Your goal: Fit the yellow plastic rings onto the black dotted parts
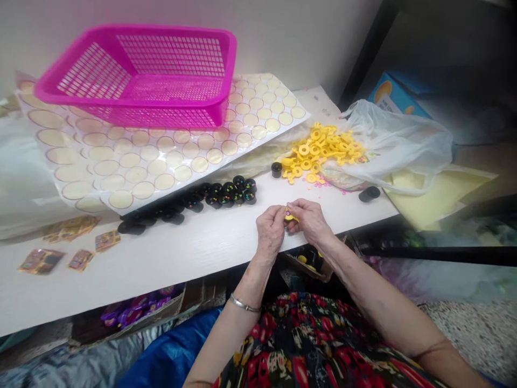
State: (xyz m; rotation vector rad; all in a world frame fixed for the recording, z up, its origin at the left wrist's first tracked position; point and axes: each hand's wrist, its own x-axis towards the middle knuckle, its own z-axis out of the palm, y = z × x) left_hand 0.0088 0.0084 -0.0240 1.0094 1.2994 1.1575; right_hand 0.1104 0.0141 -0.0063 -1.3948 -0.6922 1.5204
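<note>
Both hands meet near the table's front edge around a small yellow piece with a pink spot on it. My left hand pinches its left side, fingers closed. From the right, my right hand closes its fingers on the same piece; its underside is mostly hidden. Behind the hands lies a pile of yellow ring-shaped pieces, with tiny pink rings in front of it. A single black cap stands left of the pile. Several black caps with coloured bits inside form a row to the left.
A pink basket rests on sheets of round stickers. Small printed cards lie at the left. On the right are a clear plastic bag and another black cap. Open boxes sit below the table edge.
</note>
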